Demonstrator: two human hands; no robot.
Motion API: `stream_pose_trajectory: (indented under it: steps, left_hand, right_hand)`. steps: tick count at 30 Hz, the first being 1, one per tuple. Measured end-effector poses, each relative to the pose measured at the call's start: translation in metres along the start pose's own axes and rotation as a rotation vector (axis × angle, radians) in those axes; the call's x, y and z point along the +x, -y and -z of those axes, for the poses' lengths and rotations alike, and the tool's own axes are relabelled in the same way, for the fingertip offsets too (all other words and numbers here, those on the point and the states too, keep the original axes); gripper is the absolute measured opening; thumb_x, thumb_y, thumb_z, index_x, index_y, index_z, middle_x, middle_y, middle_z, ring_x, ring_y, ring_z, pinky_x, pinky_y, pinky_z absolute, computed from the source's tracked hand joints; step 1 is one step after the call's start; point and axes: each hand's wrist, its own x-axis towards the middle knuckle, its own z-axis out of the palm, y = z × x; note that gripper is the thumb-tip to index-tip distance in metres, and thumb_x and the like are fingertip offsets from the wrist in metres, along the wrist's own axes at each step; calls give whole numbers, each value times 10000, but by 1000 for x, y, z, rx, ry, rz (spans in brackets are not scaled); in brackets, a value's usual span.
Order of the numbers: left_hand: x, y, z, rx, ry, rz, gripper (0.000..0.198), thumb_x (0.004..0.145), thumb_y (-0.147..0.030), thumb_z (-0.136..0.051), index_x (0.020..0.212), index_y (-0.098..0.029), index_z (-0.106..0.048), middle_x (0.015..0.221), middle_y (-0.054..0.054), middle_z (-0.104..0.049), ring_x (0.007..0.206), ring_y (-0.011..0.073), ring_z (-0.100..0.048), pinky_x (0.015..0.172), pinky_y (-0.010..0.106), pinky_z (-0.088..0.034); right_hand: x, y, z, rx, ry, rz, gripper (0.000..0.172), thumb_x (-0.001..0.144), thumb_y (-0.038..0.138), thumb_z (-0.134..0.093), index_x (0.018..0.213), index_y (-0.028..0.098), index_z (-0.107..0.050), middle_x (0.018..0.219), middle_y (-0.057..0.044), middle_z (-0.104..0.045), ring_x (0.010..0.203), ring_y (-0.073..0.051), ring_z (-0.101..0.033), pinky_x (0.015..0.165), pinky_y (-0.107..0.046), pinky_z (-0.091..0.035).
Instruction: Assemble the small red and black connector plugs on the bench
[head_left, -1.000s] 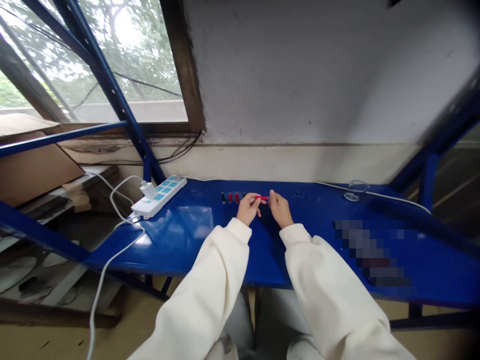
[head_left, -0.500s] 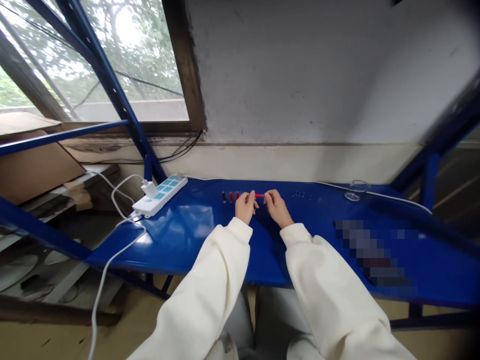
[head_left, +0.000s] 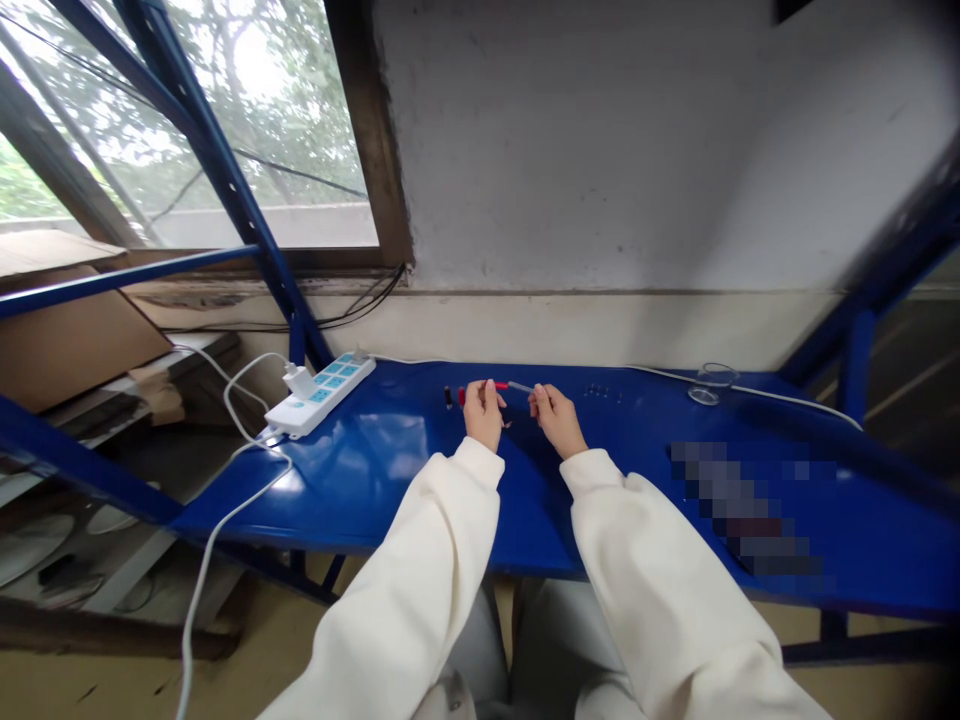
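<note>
Over the blue table [head_left: 375,500], my left hand [head_left: 484,410] pinches a small red cylinder [head_left: 500,385]. My right hand [head_left: 555,415] has its fingers closed on a thin, pale, translucent rod [head_left: 520,386]. The rod's left end points at the red cylinder and lies in line with it; whether they touch I cannot tell. Just left of my left hand stand a short black cylinder [head_left: 448,397] and a short red one [head_left: 461,396], partly covered by the hand. Several tiny clear pieces [head_left: 600,391] lie to the right of my right hand.
A white power strip [head_left: 319,393] with a plug and cord sits at the table's left edge. Toward the back right is a round clear container [head_left: 705,392], close to a white cable [head_left: 787,400]. A blurred-out dark object [head_left: 742,510] lies at the right. Blue frame posts flank the table.
My hands have moved slightly apart. A pale rod now shows between the red cylinder and my right fingers, where only red showed before. My left hand shifted a little left.
</note>
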Motion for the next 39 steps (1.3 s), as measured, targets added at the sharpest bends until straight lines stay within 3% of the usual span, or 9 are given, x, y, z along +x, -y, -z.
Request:
stream_pose_trajectory:
  steps: [3,7,13,19,27,34,39]
  left_hand:
    - [-2,1,-1,40,101,17,319,763,-477,-454,771,-160,-485,523,-51,-478,343,27,-384,337,151,-300]
    - [-4,3,-1,58,235,64,322,735,-469,-496,754,-149,-519,500,-46,-476,340,33,-382,336,156,-293]
    - [-2,5,2,133,232,29,315,744,-441,-482,779,-150,-595,505,-32,-482,425,61,-435,435,181,-370]
    - [-2,6,2,181,242,-36,311,740,-417,-493,785,-151,-646,732,45,-623,698,138,-554,621,235,-444]
    - [-4,9,1,221,299,-65,316,742,-415,-491,733,-152,-667,718,48,-601,655,127,-541,573,225,-440]
    - [-3,9,0,162,298,33,282,736,-383,-508,844,-160,-642,776,60,-628,657,127,-560,580,231,-457]
    - [-3,15,1,217,256,21,265,759,-358,-473,879,-175,-623,725,36,-606,604,105,-539,564,216,-443]
  right_hand:
    - [3,0,-1,93,-18,-18,394,812,528,-334,737,182,-507,575,17,-509,444,-80,-424,465,-218,-359]
    - [4,3,-2,197,154,-47,359,749,523,-455,728,170,-517,580,23,-509,446,-71,-416,459,-218,-355]
    - [4,7,3,221,293,-108,348,686,500,-534,742,157,-556,605,12,-541,517,-81,-451,496,-221,-367]
    - [5,8,12,136,391,-139,312,660,455,-565,707,147,-579,592,3,-553,534,-95,-482,523,-237,-383]
    - [6,-2,11,189,444,-100,273,627,403,-606,652,138,-543,643,-5,-585,601,-109,-525,606,-259,-415]
    - [7,-3,7,139,388,-60,275,646,412,-592,714,150,-542,660,-5,-586,601,-117,-532,590,-260,-421]
    - [13,-9,10,32,332,-17,259,678,410,-554,735,158,-546,653,-4,-578,595,-119,-522,580,-255,-410]
